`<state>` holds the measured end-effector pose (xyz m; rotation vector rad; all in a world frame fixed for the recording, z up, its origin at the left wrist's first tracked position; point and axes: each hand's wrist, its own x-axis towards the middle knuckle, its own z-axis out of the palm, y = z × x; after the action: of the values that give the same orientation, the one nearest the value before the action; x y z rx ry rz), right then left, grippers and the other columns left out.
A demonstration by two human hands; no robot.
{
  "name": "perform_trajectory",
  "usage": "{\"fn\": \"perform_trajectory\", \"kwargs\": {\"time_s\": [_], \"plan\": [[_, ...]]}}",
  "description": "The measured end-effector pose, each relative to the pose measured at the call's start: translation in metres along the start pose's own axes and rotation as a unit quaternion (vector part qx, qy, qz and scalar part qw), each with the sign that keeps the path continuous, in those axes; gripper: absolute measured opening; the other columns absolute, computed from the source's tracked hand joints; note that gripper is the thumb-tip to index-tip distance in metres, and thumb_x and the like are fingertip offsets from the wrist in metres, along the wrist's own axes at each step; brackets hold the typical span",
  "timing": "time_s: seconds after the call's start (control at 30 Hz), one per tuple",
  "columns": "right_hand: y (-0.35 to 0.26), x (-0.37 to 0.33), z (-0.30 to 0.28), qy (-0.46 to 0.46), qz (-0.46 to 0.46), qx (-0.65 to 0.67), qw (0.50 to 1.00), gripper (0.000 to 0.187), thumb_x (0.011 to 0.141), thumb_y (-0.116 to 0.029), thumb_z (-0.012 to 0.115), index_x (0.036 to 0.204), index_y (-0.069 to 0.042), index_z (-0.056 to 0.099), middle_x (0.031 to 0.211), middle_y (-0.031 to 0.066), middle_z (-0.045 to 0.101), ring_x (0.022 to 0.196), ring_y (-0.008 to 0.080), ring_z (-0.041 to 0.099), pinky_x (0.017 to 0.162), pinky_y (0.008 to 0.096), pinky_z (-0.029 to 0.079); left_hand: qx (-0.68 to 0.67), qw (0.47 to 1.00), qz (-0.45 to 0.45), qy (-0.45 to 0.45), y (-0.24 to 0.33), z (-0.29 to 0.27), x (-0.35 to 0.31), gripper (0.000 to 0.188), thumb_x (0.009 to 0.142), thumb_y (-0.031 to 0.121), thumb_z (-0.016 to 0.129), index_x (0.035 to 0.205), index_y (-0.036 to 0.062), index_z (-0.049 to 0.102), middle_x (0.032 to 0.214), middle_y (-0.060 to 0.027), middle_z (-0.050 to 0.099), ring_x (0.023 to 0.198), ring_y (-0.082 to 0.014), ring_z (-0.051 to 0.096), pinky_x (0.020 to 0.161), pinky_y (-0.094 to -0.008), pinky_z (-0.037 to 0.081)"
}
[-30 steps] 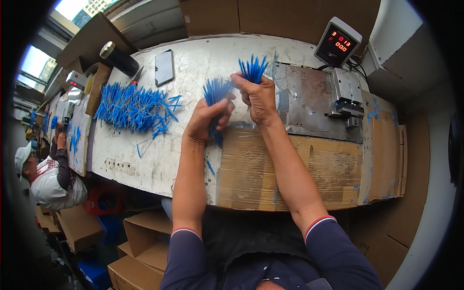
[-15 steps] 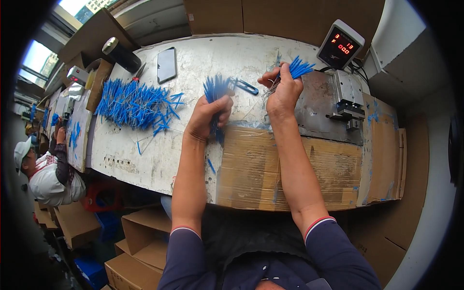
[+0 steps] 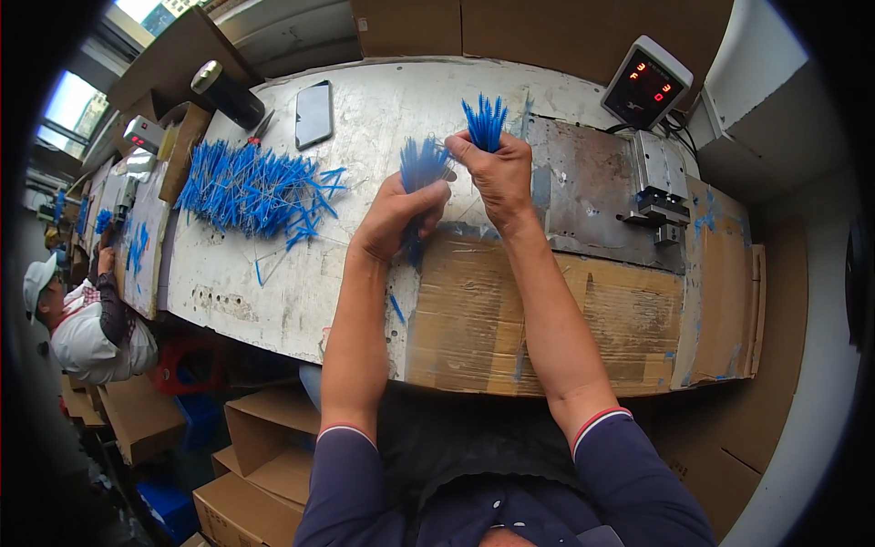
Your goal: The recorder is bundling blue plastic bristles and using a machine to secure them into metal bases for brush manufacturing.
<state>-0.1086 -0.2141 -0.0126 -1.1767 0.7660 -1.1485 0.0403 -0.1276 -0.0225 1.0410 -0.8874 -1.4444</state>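
Note:
My left hand (image 3: 401, 214) is closed around a bundle of thin blue-tipped wire sticks (image 3: 423, 159), smeared by motion. The lower ends of that bundle stick out below the fist. Close beside it, my right hand (image 3: 503, 178) grips a second bundle of blue-tipped wire sticks (image 3: 485, 123), its pointed tips upright and fairly level. Both hands are held over the middle of the white worktable (image 3: 264, 310), nearly touching. To their left lies a large loose pile of the same sticks (image 3: 246, 190).
Behind the pile are a phone (image 3: 313, 114), a dark tumbler (image 3: 228, 98) and pliers (image 3: 262, 128). At right stand a red-digit display (image 3: 645, 84) and a metal clamp fixture (image 3: 658, 178) by a metal plate (image 3: 583, 164). Cardboard (image 3: 592, 319) covers the near edge. A co-worker (image 3: 96, 333) sits far left.
My right hand has moved left, closer to my left hand, and its bundle has turned from slanting right to upright. My left hand has shifted slightly right. The display's digits differ.

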Motion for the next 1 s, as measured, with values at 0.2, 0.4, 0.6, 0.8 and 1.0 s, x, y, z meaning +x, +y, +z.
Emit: {"fn": "perform_trajectory", "kwargs": {"time_s": [0.2, 0.4, 0.6, 0.8, 1.0], "plan": [[0.003, 0.005, -0.002, 0.115, -0.065, 0.041, 0.99, 0.004, 0.088, -0.004, 0.078, 0.087, -0.001, 0.077, 0.077, -0.0004, 0.071, 0.07, 0.0065, 0.061, 0.066, 0.0236, 0.048, -0.007, 1.0, 0.001, 0.013, 0.0, -0.002, 0.0, 0.043, 0.091, 0.027, 0.077, 0.118, -0.002, 0.062, 0.079, -0.002, 0.062, 0.055, -0.0078, 0.054, 0.045, -0.0216, 0.04], [-0.003, 0.003, 0.002, 0.12, -0.023, 0.117, 0.986, 0.005, 0.087, -0.005, 0.079, 0.087, -0.002, 0.075, 0.074, -0.0007, 0.068, 0.064, 0.005, 0.058, 0.056, 0.0214, 0.044, -0.009, 1.0, 0.009, 0.017, 0.001, 0.0, -0.001, 0.038, 0.092, 0.023, 0.076, 0.117, -0.0017, 0.062, 0.078, -0.0017, 0.062, 0.054, -0.0075, 0.053, 0.044, -0.0217, 0.04], [-0.007, 0.0, -0.001, 0.046, 0.068, 0.126, 0.989, 0.007, 0.088, -0.006, 0.079, 0.089, -0.004, 0.073, 0.071, 0.0007, 0.066, 0.049, 0.0026, 0.047, 0.041, 0.0203, 0.03, 0.029, 0.999, 0.006, 0.021, -0.001, 0.001, -0.001, 0.035, 0.092, 0.021, 0.076, 0.115, -0.0016, 0.064, 0.076, -0.0002, 0.061, 0.053, -0.0071, 0.052, 0.044, -0.0217, 0.039], [-0.007, 0.01, -0.007, 0.126, 0.014, 0.168, 0.978, 0.01, 0.091, -0.011, 0.077, 0.091, -0.003, 0.071, 0.074, 0.0049, 0.069, 0.052, 0.0075, 0.056, 0.041, 0.0214, 0.035, 0.029, 1.0, 0.0, 0.013, -0.001, 0.0, -0.001, 0.035, 0.091, 0.02, 0.076, 0.116, -0.0016, 0.064, 0.076, 0.0001, 0.06, 0.053, -0.0065, 0.051, 0.044, -0.021, 0.039], [-0.024, 0.017, -0.025, 0.24, -0.094, 0.236, 0.937, 0.021, 0.103, -0.02, 0.057, 0.096, -0.001, 0.062, 0.076, 0.0091, 0.068, 0.065, 0.0237, 0.072, 0.053, 0.0308, 0.058, 0.006, 1.0, 0.001, 0.01, 0.001, -0.001, -0.002, 0.039, 0.092, 0.021, 0.076, 0.12, -0.0018, 0.061, 0.077, 0.0, 0.059, 0.055, -0.0065, 0.05, 0.045, -0.0209, 0.038]]}}
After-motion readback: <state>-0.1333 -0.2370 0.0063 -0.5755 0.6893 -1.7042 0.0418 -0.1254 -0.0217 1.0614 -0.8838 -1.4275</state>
